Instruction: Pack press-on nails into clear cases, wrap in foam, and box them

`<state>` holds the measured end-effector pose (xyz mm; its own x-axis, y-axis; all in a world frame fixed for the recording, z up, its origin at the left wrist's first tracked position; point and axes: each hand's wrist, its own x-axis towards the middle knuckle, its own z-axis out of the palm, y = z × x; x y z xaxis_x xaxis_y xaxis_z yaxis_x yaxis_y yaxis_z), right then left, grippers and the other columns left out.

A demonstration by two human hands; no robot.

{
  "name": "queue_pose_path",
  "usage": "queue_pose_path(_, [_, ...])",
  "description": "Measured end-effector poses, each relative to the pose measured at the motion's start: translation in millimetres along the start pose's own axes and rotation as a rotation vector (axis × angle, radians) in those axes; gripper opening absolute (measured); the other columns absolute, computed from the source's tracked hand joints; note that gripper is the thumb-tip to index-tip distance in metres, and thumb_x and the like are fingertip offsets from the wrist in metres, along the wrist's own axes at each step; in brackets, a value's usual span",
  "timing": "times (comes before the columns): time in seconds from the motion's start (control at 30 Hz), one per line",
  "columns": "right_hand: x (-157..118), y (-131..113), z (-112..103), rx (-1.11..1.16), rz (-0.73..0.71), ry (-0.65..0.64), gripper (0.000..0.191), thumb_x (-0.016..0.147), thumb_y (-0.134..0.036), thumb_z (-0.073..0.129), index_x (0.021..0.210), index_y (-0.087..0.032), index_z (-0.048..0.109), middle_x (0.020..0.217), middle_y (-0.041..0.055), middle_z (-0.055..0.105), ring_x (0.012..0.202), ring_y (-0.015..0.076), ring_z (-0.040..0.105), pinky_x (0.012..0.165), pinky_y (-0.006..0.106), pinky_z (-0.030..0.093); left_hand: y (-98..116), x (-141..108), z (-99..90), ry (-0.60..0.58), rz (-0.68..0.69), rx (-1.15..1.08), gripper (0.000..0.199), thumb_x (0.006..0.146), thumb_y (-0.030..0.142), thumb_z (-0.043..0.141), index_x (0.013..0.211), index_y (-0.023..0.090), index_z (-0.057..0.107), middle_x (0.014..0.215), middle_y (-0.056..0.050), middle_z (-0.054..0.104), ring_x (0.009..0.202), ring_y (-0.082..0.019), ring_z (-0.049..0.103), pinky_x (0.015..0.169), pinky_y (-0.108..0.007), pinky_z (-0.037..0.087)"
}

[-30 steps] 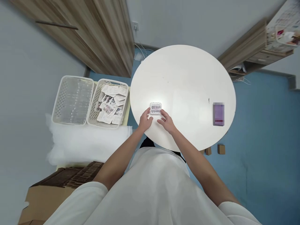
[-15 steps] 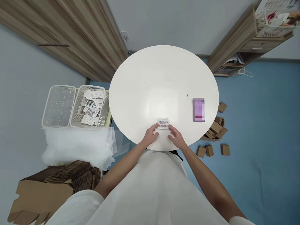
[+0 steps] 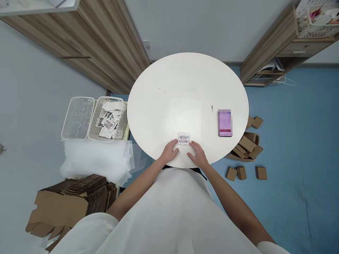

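Note:
A small clear plastic case [image 3: 184,138] lies flat near the front edge of the white oval table [image 3: 153,116]. Two rows of small pinkish, nail-like pieces show through it. To its left rests my left hand [image 3: 170,151], open, with the index fingertip close beside the case. My right hand [image 3: 198,154] is on the other side, also open, its thumb and fingers apart and the fingertips by the case's right edge. Whether either fingertip actually touches the case I cannot tell. Neither hand grips anything.
A blurred purple box [image 3: 225,122] lies on the table's right. To the left are a white basket [image 3: 122,121] of cards, a basket [image 3: 69,118] with clear plastic, white sheets [image 3: 95,158] and folded cardboard [image 3: 62,206]. Small brown boxes [image 3: 261,173] sit on the floor at right.
The camera view has shifted slightly, so surroundings appear moved to the right. The case stays almost in place between my hands. My right thumb has moved slightly left.

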<state>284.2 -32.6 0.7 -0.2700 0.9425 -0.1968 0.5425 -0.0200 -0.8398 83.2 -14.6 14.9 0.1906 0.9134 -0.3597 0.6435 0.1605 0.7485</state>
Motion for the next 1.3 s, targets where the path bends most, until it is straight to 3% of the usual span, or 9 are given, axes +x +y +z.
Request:
queue_pose_path(0.2, [-4,-6,16,-0.545,-0.223,-0.146,0.020,0.075,-0.021,0.058,0.095,-0.021,0.059,0.113,0.0095,0.053,0.104,0.0250,0.046,0.086,0.041,0.036,-17,-19,-10.7,-0.038,0.221,0.268,0.039,0.070,0.030,0.058,0.106,0.018,0.054,0.116,-0.008,0.053,0.109,-0.024,0.046,0.093,-0.040,0.038])
queue_pose_path(0.37, [5,-15,23,-0.609,-0.164,-0.072,0.018,0.085,-0.016,0.041,0.081,-0.020,0.058,0.094,0.0063,0.059,0.087,0.0187,0.050,0.078,0.033,0.036,-21,-22,-14.8,-0.050,0.329,0.473,0.051,0.060,0.039,0.068,0.105,0.019,0.054,0.117,-0.010,0.052,0.110,-0.027,0.043,0.091,-0.043,0.033])
queue_pose_path(0.43, [6,-20,21,-0.567,-0.124,-0.034,0.019,0.086,-0.019,0.038,0.082,-0.020,0.057,0.089,0.0048,0.059,0.081,0.0169,0.051,0.075,0.031,0.036,-19,-19,-13.0,-0.020,0.351,0.534,0.039,0.065,0.034,0.065,0.100,0.019,0.055,0.113,-0.009,0.054,0.107,-0.026,0.045,0.092,-0.043,0.031])
queue_pose_path(0.53, [1,-24,14,-0.542,-0.127,-0.025,0.016,0.085,-0.026,0.041,0.089,-0.021,0.056,0.092,0.0044,0.059,0.083,0.0170,0.052,0.076,0.031,0.037,-17,-14,-9.2,0.014,0.324,0.577,0.013,0.077,0.019,0.050,0.087,0.020,0.058,0.099,-0.006,0.060,0.097,-0.020,0.051,0.092,-0.040,0.030])
queue_pose_path(0.7, [-17,-13,3,-0.610,-0.147,0.029,0.034,0.075,-0.029,0.055,0.107,-0.021,0.050,0.111,0.0094,0.055,0.102,0.0236,0.049,0.089,0.040,0.032,-22,-14,-11.1,0.027,0.271,0.543,0.019,0.079,0.013,0.042,0.084,0.021,0.058,0.085,-0.003,0.064,0.086,-0.018,0.056,0.093,-0.040,0.028])
queue_pose_path(0.87, [-11,-7,-13,-0.460,0.044,0.090,0.021,0.085,-0.024,0.035,0.088,-0.022,0.055,0.085,0.0034,0.063,0.079,0.0177,0.057,0.078,0.033,0.039,-25,-11,-27.0,0.065,0.227,0.401,0.023,0.084,0.019,0.036,0.088,0.023,0.059,0.081,-0.001,0.066,0.077,-0.017,0.058,0.094,-0.042,0.029])
queue_pose_path(1.07, [20,-8,-21,-0.340,0.282,0.156,0.023,0.082,-0.035,0.035,0.073,-0.023,0.052,0.063,-0.0009,0.055,0.057,0.0150,0.051,0.052,0.025,0.036,-19,17,-42.9,0.103,0.053,0.114,0.021,0.081,0.028,0.044,0.097,0.022,0.055,0.084,-0.002,0.064,0.080,-0.018,0.059,0.072,-0.030,0.045])
queue_pose_path(1.2, [29,-2,-13,-0.413,0.392,0.164,0.016,0.080,-0.031,0.039,0.082,-0.022,0.052,0.065,0.0008,0.057,0.055,0.0155,0.050,0.053,0.027,0.036,-19,33,-40.6,0.110,-0.014,0.153,0.022,0.079,0.025,0.046,0.100,0.021,0.054,0.086,-0.003,0.064,0.079,-0.018,0.059,0.070,-0.030,0.045])
queue_pose_path(1.3, [30,-2,-4,-0.545,0.331,0.233,0.024,0.080,-0.025,0.043,0.101,-0.020,0.050,0.079,0.0075,0.061,0.071,0.0209,0.055,0.065,0.034,0.039,-21,37,-34.6,0.111,0.015,0.281,0.023,0.079,0.021,0.046,0.100,0.020,0.054,0.085,-0.004,0.064,0.082,-0.020,0.058,0.079,-0.036,0.042])
